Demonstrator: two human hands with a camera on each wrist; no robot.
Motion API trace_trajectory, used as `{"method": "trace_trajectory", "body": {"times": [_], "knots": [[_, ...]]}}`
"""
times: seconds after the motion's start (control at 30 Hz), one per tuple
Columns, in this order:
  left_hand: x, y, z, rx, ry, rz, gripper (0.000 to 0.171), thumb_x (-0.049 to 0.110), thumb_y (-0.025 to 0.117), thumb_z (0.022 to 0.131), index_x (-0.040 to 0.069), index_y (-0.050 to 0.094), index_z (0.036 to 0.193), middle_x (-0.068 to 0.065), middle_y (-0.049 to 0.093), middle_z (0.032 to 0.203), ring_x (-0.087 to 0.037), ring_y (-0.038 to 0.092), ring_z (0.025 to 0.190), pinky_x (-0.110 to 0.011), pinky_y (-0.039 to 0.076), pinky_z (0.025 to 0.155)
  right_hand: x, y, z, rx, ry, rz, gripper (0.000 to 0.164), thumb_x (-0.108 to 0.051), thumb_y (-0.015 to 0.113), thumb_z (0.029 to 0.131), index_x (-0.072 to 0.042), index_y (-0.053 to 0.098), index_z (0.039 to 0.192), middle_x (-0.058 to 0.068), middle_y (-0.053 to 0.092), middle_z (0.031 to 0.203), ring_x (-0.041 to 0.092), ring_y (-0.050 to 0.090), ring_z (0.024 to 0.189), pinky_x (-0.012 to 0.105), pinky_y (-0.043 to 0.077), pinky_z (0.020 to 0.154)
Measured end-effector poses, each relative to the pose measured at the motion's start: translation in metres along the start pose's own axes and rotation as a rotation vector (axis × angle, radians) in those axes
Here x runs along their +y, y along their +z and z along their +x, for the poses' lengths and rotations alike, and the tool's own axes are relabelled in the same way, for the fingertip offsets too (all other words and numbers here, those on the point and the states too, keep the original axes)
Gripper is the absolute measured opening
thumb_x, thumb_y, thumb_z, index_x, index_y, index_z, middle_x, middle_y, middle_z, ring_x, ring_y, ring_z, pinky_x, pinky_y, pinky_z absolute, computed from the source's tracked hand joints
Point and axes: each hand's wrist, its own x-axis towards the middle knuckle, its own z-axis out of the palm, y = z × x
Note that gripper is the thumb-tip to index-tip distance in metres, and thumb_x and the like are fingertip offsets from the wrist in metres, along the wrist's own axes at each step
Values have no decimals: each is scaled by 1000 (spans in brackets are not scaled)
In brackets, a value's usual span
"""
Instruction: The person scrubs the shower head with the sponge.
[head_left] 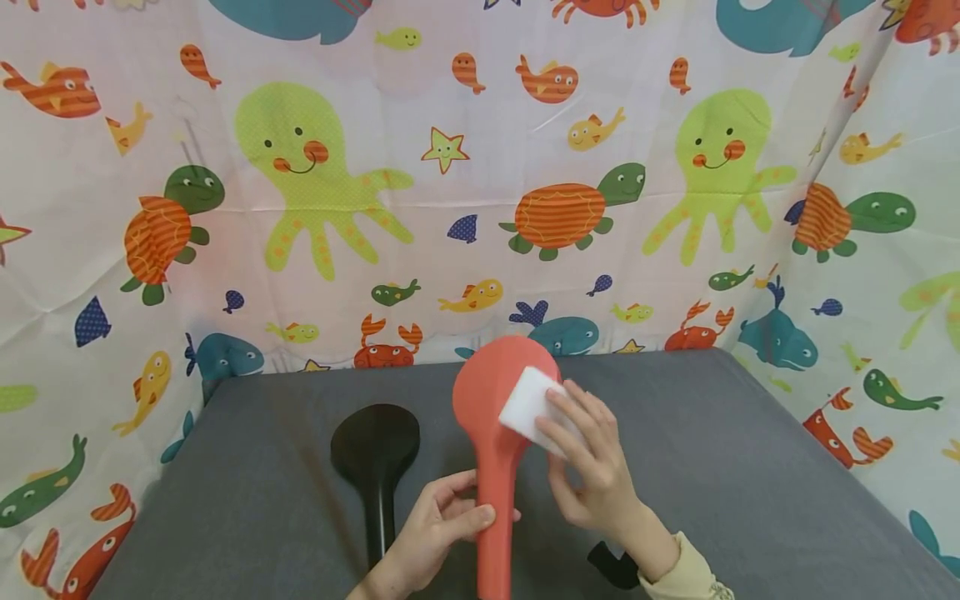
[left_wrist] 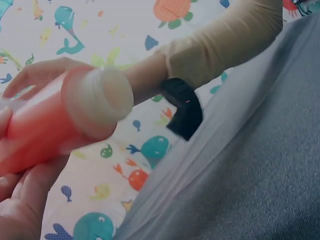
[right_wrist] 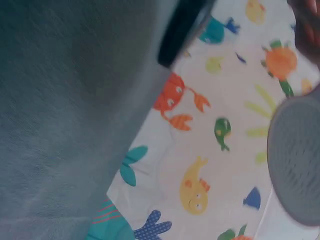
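Where the patterned curtain (head_left: pixel 465 192) hangs: behind the red shower head, wide and printed with octopuses, turtles, whales, crabs and fish.
Grey table (head_left: pixel 750 467): beneath the red shower head and well out to both sides of it.
Right arm: below and to the right of the red shower head, in a cream sleeve (head_left: pixel 682 571), the forearm slanting up and inward, the wrist bare beyond the cuff.
Red shower head (head_left: pixel 491 454): between the two hands, round end uppermost, handle running down toward the person and ending in a whitish threaded collar (left_wrist: pixel 97 95).
Black shower head (head_left: pixel 375 442): on the table to the left of the red shower head, apart from it, part of its handle hidden by the left wrist.
Right hand (head_left: pixel 596 454): just beside the red shower head on its right, wrist bent so the fingers point up and left; they pinch the white sponge, fingers spread over its face, thumb lower down.
Left hand (head_left: pixel 442 521): at the handle of the red shower head, coming from its left, clamped on it with the thumb across the front and the fingers curled behind.
White sponge (head_left: pixel 527 407): against the right side of the red shower head's round end, tilted.
Black wrist device (head_left: pixel 611 567): to the lower right of the red shower head, by the right cuff.
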Motion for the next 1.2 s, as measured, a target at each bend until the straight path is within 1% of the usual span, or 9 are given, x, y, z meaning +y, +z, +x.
{"method": "trace_trajectory", "body": {"times": [0.13,0.2,0.4,0.5,0.63,0.83,0.9,1.1,1.2], "knots": [[2,1,-2,-33,-39,-51,37,5,43,97,-8,41,132,-11,67,104,-21,66,92,-35,52,79,-1,-2,15,97,197,73,32,-12,47,91,13,51,110,37,45,119,42,46,110,24,43,88],[4,2,-3,-37,-48,-70,37,5,42,97,-7,41,132,-11,67,105,-21,66,93,-35,52,80,-7,0,16,107,233,93,33,-13,48,92,15,49,110,39,42,119,40,47,109,20,44,84],[9,0,-3,-12,-31,-91,37,4,41,97,-6,42,132,-13,64,111,-23,64,97,-36,52,82,-17,15,-10,8,14,107,23,-8,49,91,7,53,108,35,41,120,43,39,120,35,35,102],[9,-1,-2,-24,-8,-93,37,4,39,97,-4,43,132,-11,63,112,-23,63,99,-36,51,82,-14,18,-17,-19,-16,110,22,-9,50,92,5,53,109,33,40,120,43,36,123,38,31,105],[5,-1,-2,-80,20,-129,36,2,37,98,-6,43,132,-12,65,109,-22,64,97,-35,52,81,-7,15,-9,69,96,68,25,-11,50,91,8,52,107,35,39,119,42,39,118,31,39,96],[3,4,-2,-106,-6,-142,36,3,39,98,-7,42,132,-14,65,108,-23,64,97,-35,52,81,-9,4,15,162,306,62,34,-12,48,89,16,46,110,39,40,119,42,43,109,21,43,83],[4,5,-2,-104,-11,-138,35,3,40,98,-7,42,131,-14,65,108,-23,65,97,-35,52,80,-12,4,14,163,282,57,33,-12,48,89,14,47,109,39,40,119,41,44,110,23,42,86],[4,4,-1,-67,-5,-109,36,3,41,97,-8,42,131,-13,65,107,-21,65,93,-35,53,79,-15,11,-5,77,-5,22,20,-8,47,90,5,56,103,33,43,115,43,41,118,37,34,102],[2,3,-1,-83,11,-102,36,2,40,97,-9,41,132,-13,65,107,-21,65,94,-35,53,79,-11,9,-6,83,-14,33,21,-8,47,90,5,56,104,33,43,115,44,42,118,37,35,100]]}}
